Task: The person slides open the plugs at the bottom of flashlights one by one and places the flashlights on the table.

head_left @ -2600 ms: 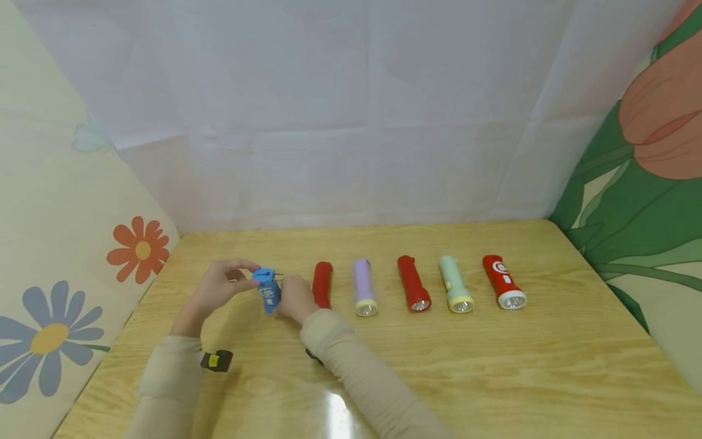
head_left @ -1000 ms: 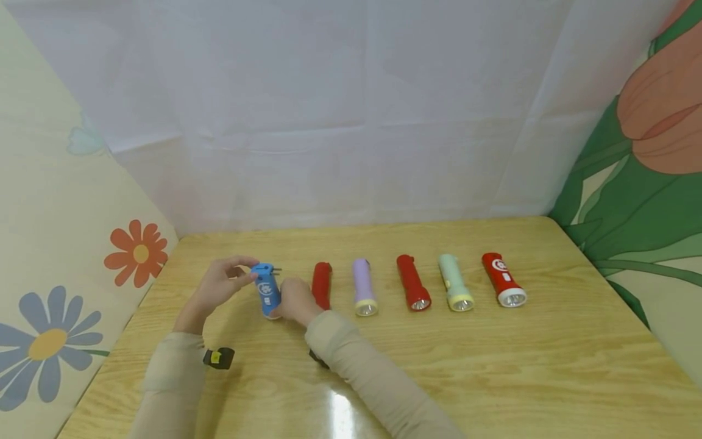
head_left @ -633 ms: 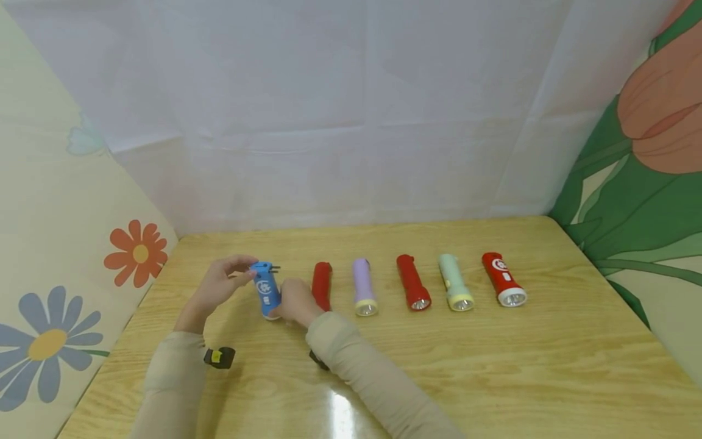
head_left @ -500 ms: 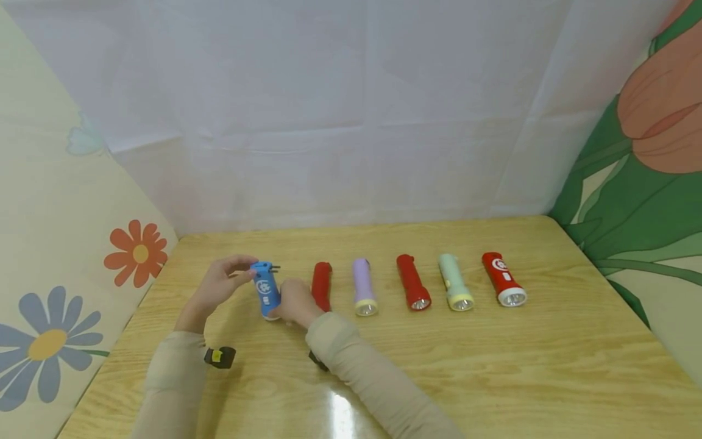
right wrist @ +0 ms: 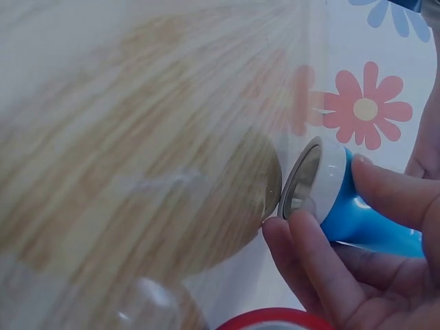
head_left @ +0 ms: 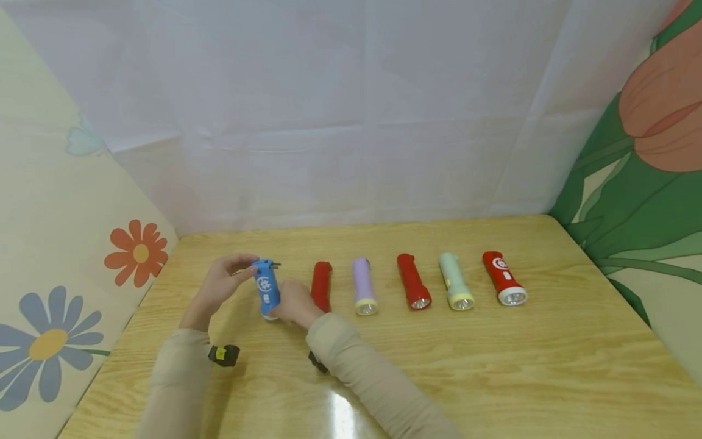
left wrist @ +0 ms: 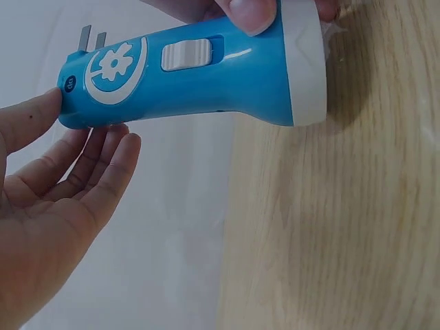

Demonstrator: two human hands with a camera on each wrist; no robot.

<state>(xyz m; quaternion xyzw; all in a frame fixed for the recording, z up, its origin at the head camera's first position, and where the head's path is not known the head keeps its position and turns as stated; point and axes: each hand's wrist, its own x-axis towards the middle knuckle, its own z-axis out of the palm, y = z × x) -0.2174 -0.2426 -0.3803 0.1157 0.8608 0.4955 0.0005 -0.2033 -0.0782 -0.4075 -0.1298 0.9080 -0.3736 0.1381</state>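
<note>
A blue flashlight (head_left: 266, 289) with a white flower print stands nearly upright at the table's left. At its tail end, my left hand (head_left: 222, 283) pinches it with thumb and fingers. My right hand (head_left: 296, 303) grips the head end, its thumb on the blue body near the white rim (right wrist: 335, 180). Two metal plug prongs (left wrist: 84, 39) stick out of the tail, and a white slide switch (left wrist: 187, 55) sits on the body. The lens end faces down close to the wood; whether it touches cannot be told.
Right of my hands lies a row on the wooden table (head_left: 466, 372): a red flashlight (head_left: 321, 285), a purple one (head_left: 363, 283), another red one (head_left: 412, 281), a mint-green one (head_left: 455, 280) and a red-and-white one (head_left: 503, 277). A white cloth (head_left: 329, 122) hangs behind.
The blue flashlight has gone from tilted to more upright, its tail a little higher, and both prongs now show. My two hands shifted only slightly; the row of flashlights stayed put.
</note>
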